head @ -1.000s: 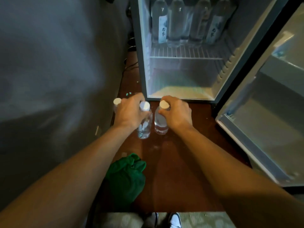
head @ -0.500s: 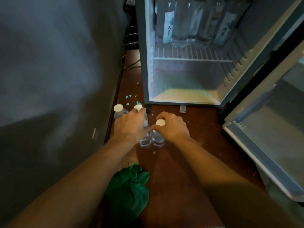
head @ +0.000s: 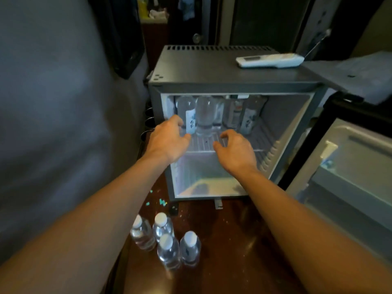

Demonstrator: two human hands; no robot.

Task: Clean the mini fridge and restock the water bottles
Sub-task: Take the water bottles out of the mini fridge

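Note:
The grey mini fridge (head: 212, 71) stands open on the brown wooden floor. Several tall water bottles (head: 204, 115) stand at the back of its wire shelf (head: 261, 136); the compartment below is bare. My left hand (head: 167, 141) reaches onto the shelf, its curved fingers and thumb spread at the foot of the leftmost labelled bottle (head: 190, 122). Whether it grips that bottle I cannot make out. My right hand (head: 235, 149) hovers over the shelf's front with curved fingers and holds nothing. Several small white-capped water bottles (head: 167, 249) stand on the floor between my forearms.
The fridge door (head: 350, 166) hangs open at the right. A white remote (head: 269, 60) lies on the fridge top. Small green scraps (head: 162, 202) dot the floor by the fridge's left corner. A grey wall (head: 53, 102) runs close along the left.
Both hands let go of the small bottles on the floor and rose to the fridge's upper shelf. My view tilted up, so the fridge top shows and the green cloth is out of sight.

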